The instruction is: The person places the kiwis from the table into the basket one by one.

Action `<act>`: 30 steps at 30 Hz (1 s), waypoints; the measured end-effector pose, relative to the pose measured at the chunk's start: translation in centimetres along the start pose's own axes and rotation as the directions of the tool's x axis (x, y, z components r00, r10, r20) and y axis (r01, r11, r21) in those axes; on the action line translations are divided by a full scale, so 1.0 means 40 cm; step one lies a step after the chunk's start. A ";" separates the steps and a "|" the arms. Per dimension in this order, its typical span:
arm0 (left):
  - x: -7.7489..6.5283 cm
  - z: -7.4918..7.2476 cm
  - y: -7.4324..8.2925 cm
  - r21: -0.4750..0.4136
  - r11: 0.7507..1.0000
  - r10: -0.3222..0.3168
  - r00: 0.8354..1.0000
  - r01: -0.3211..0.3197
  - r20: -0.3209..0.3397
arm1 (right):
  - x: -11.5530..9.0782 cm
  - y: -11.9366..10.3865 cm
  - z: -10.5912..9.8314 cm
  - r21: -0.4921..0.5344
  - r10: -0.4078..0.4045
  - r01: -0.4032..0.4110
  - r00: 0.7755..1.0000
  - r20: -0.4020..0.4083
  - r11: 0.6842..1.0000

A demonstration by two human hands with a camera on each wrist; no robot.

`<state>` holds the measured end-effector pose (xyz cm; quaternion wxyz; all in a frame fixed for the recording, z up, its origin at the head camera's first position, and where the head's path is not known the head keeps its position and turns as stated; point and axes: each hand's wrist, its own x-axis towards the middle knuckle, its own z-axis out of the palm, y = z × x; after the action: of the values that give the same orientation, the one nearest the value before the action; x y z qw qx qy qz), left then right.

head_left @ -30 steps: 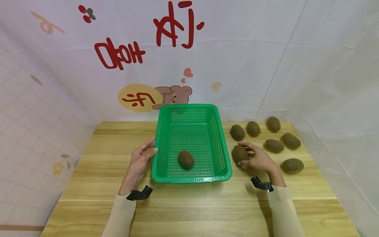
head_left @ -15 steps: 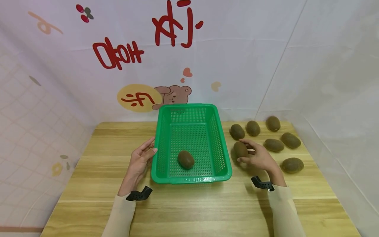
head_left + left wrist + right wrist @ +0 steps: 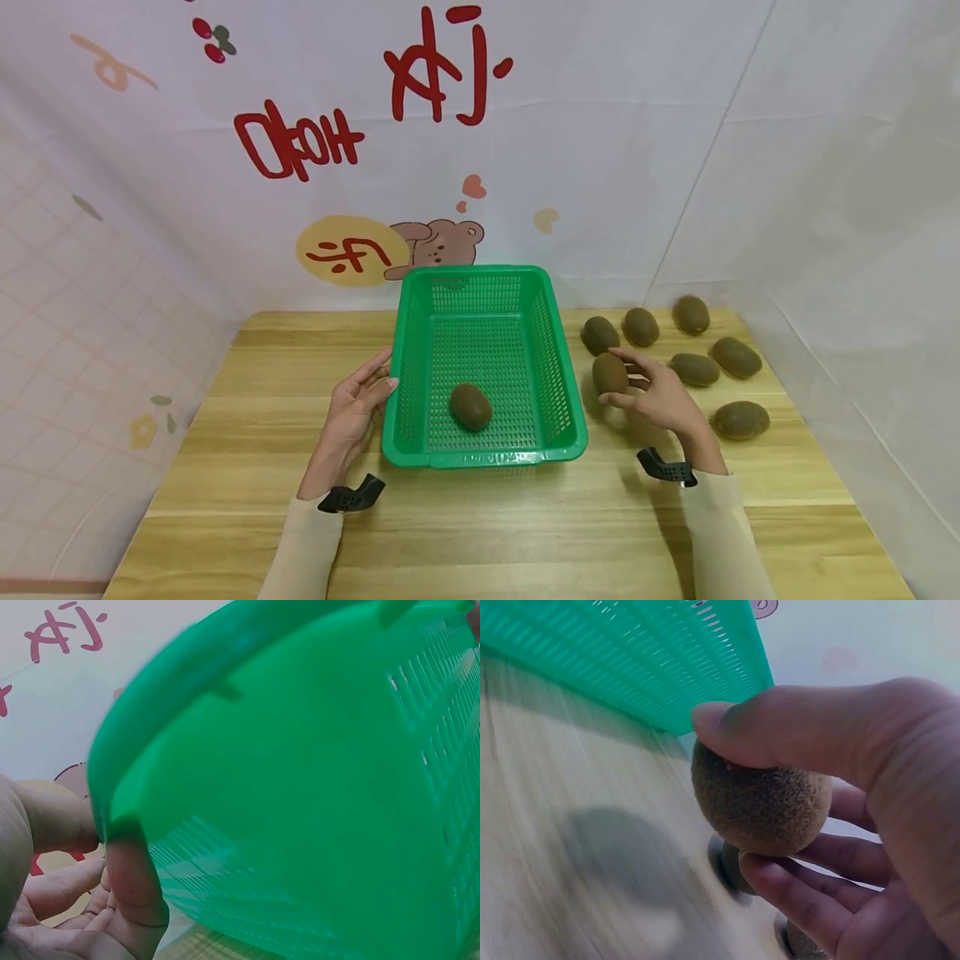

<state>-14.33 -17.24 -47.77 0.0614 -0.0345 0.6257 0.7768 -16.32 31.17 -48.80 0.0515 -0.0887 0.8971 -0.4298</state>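
Note:
In the head view, my left hand (image 3: 358, 403) holds the left rim of a green plastic basket (image 3: 480, 457). The left wrist view shows the thumb and a finger pinching that basket's rim (image 3: 124, 735). One brown kiwi (image 3: 471, 407) lies on the basket's perforated floor, near its front. To the basket's right, my right hand (image 3: 660, 398) grips another kiwi (image 3: 609, 373) between thumb and fingers. Seen from the right wrist, this held kiwi (image 3: 761, 799) is off the table, and a shadow falls on the wood below.
Several more kiwis lie on the right of the wooden table (image 3: 480, 533), one (image 3: 601, 335) just behind the held one and one (image 3: 741, 419) beyond the right wrist. A white printed cloth (image 3: 600, 142) stands behind the table and along both sides.
My right hand has lifted its kiwi a little from the table, shifting slightly away from the front edge. The left hand and the basket have hardly moved.

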 end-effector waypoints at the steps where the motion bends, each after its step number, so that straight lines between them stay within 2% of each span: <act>1: -0.001 0.000 -0.001 -0.005 1.000 0.000 1.000 0.000 0.001 | 0.000 -0.002 0.000 0.002 -0.003 0.003 1.000 -0.005 1.000; 11: -0.002 0.000 -0.008 -0.066 0.998 0.001 1.000 0.000 0.019 | 0.002 -0.021 -0.001 0.039 -0.012 0.014 0.999 -0.044 0.999; 20: -0.004 0.007 -0.012 -0.054 0.998 -0.027 0.999 0.028 0.022 | -0.006 -0.043 -0.010 0.053 -0.020 0.027 0.992 -0.123 0.998; 26: -0.001 0.005 -0.010 -0.072 0.997 -0.036 0.999 0.037 0.015 | -0.012 -0.064 -0.013 0.096 -0.001 0.014 0.991 -0.137 0.995; 30: 0.001 0.004 -0.006 -0.099 0.994 -0.046 0.999 0.048 0.015 | -0.013 -0.072 -0.011 0.105 -0.030 0.047 0.987 -0.157 0.993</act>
<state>-14.32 -17.05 -47.98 0.0818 -0.0472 0.5851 0.8054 -15.55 29.86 -46.27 -0.0221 -0.0694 0.8719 -0.4842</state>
